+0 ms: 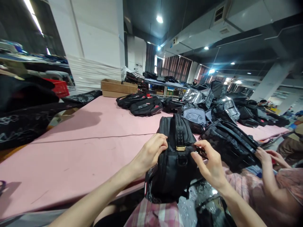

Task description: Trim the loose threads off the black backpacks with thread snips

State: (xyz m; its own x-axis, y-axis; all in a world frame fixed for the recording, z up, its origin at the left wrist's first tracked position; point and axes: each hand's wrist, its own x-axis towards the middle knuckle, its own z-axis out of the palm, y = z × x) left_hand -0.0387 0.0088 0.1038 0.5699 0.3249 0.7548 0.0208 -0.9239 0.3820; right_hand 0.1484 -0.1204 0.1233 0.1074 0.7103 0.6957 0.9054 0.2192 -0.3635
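Observation:
A black fabric bag [174, 151] with a woven strap and a gold buckle rests on the near edge of the pink table [90, 142], partly hanging over my lap. My left hand [151, 151] grips the bag's left top edge with curled fingers. On the other side of the buckle, my right hand [209, 162] pinches the bag's top edge, thumb and fingers closed on the fabric. The bag's lower part hides behind my arms.
Another person's hands [267, 156] hold a black bag [228, 143] at the right. Several black and silver bags [201, 104] pile at the table's far side. Two cardboard boxes [117, 86] stand at the back. Dark fabric [26, 119] lies on the left.

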